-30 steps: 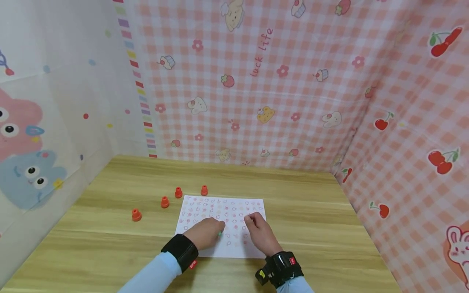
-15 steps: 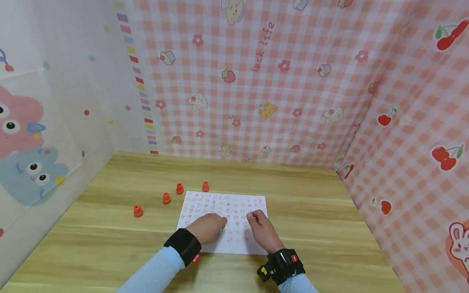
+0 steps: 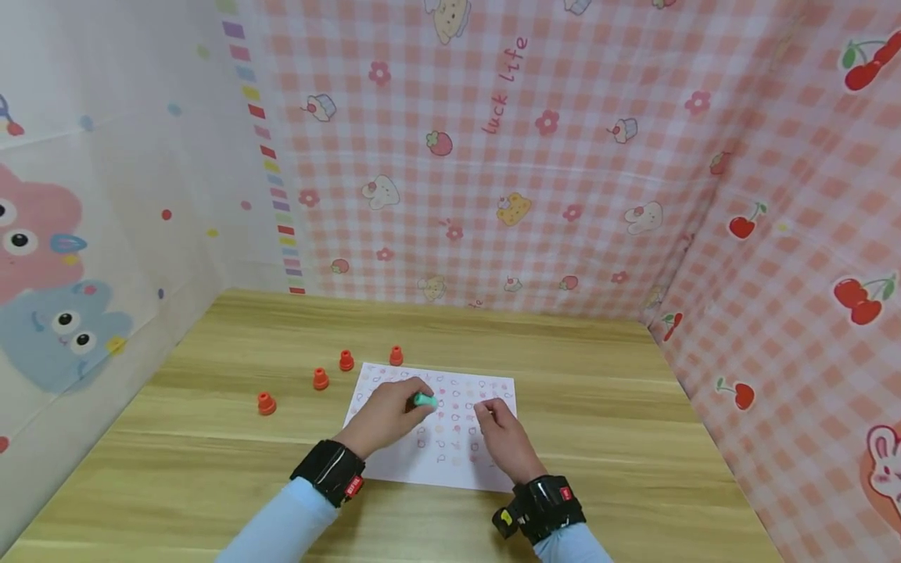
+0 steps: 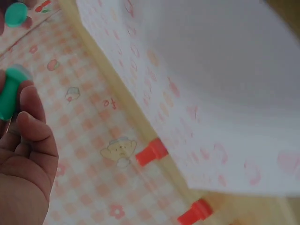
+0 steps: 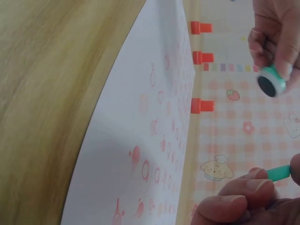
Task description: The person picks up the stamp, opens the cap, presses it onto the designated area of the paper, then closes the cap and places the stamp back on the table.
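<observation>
A green self-inking stamp (image 3: 425, 399) is pinched in my left hand (image 3: 385, 413), above the white paper (image 3: 394, 463). In the right wrist view the stamp's dark round face (image 5: 267, 86) is uncovered, inside a pale rim. My right hand (image 3: 508, 444) is over the paper's right side. Its thumb and fingers pinch a small green piece (image 5: 279, 173), which looks like a round cap; the fingers hide it in the head view. Rows of small red and pink prints (image 5: 146, 169) mark the paper.
Several red stamps stand on the wooden table, one (image 3: 266, 404) at the left, another (image 3: 396, 356) behind the paper's far edge. Pink checked cloth (image 3: 450, 180) rises at the back and a similar cloth (image 3: 795, 313) at the right. White cloth (image 3: 197, 195) hangs at the left.
My left hand has lifted from the paper and turned, so the green stamp now shows, tipped toward the right. The right hand has barely moved. The view has tilted slightly.
</observation>
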### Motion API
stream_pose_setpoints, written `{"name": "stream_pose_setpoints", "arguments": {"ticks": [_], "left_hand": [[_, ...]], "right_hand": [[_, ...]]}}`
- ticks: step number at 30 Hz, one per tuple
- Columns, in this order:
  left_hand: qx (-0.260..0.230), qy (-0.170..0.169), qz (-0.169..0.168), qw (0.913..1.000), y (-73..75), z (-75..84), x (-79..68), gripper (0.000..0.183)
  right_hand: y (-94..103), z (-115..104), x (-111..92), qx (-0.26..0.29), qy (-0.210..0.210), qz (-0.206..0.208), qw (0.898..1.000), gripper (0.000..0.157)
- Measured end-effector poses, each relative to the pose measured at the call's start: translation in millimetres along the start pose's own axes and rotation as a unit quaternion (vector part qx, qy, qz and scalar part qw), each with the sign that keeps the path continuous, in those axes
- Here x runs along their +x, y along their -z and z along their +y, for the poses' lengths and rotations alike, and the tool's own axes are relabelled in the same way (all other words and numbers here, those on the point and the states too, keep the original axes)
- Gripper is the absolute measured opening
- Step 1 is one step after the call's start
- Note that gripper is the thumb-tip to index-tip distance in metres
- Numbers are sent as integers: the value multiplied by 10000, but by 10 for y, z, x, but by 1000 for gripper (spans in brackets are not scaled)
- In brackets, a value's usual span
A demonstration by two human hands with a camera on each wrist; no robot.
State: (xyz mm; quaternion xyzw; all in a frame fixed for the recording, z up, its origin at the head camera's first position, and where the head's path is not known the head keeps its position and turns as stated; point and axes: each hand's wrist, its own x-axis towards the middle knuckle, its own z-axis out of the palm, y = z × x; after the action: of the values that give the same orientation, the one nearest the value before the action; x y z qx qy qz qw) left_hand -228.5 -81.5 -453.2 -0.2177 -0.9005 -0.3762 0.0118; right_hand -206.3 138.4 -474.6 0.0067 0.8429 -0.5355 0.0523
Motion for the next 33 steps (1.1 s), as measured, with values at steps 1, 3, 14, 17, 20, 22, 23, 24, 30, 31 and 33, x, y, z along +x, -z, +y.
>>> {"name": "stream_pose_setpoints", "arguments": {"ticks": [1,3,14,17,20,22,23,24,30,31,33], "left_hand": [[-199,38,73,9998,-11,11,-10,10],[-528,83,211,9983,-38,33,-32,11],[-1393,49,526,9888,-219,114,-80,14],[-1471,89,438,9881,-246,116,-74,13],[-1508,125,319,9880,-259,120,-66,12],[-1502,120,258,9882,-264,125,-61,11],[-1498,111,234,9884,-265,129,-60,11],[-1498,105,214,9884,-265,135,-60,10],[-1486,85,108,9888,-264,166,-69,9],[-1485,65,88,9888,-262,171,-71,9],[-1474,19,79,9890,-259,178,-69,9]], "right_hand": [[-3,-3,-2,68,-9,-25,10000,37],[-10,-12,-5,218,-22,-74,9997,37],[-15,-44,16,1221,-36,-740,9897,36],[-1,-45,27,1400,18,-981,9853,35],[9,-44,32,1565,134,-1180,9805,32],[14,-45,30,1656,190,-1297,9774,31],[16,-46,29,1678,216,-1347,9763,31],[18,-46,28,1692,232,-1390,9754,31],[27,-51,21,1652,239,-1512,9743,33],[29,-53,19,1639,250,-1519,9744,34],[31,-53,18,1613,262,-1534,9746,34]]}}
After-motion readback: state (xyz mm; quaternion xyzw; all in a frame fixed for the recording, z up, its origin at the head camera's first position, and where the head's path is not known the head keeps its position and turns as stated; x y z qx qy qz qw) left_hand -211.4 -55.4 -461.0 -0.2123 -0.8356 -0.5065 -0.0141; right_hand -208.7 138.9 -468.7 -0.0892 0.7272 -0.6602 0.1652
